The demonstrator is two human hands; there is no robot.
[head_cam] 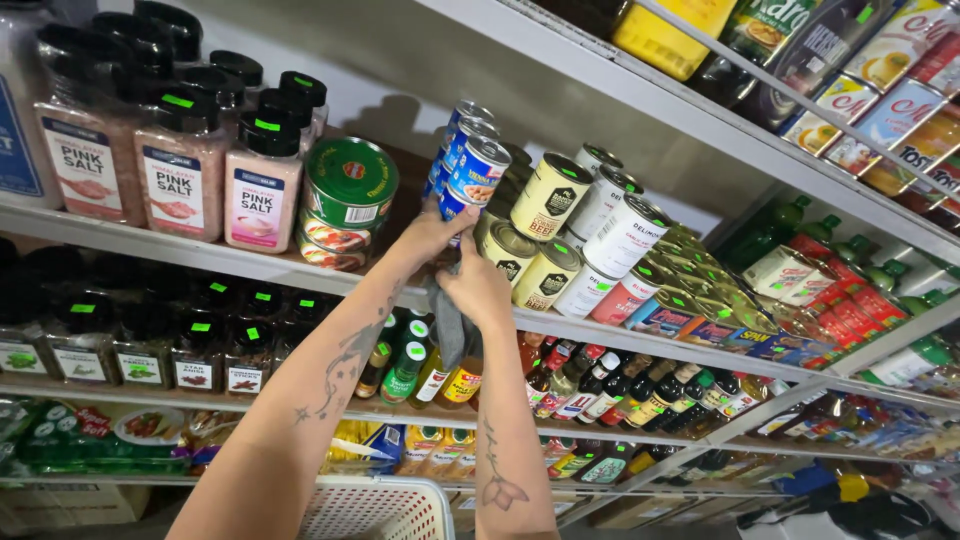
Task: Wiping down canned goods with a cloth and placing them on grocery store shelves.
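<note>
We have both hands up at the middle shelf (200,255). Left hand (432,232) grips the bottom of a blue can (476,172), lowest of a blue stack. Right hand (478,288) is clenched on a grey cloth (450,325) hanging below it, just under the can. Cream cans (548,195) at 3 o'clock of it, green tins (349,185) at 9. White basket (385,508) at 6.

Left arm: bare, tattooed forearm, raised diagonally up and to the right. Left hand (432,232): at full reach, fingers curled closed. Right arm: bare, tattooed near the wrist, rising almost vertically. Right hand (478,288): back to camera, fingers bent inward, just below and touching the left.
</note>
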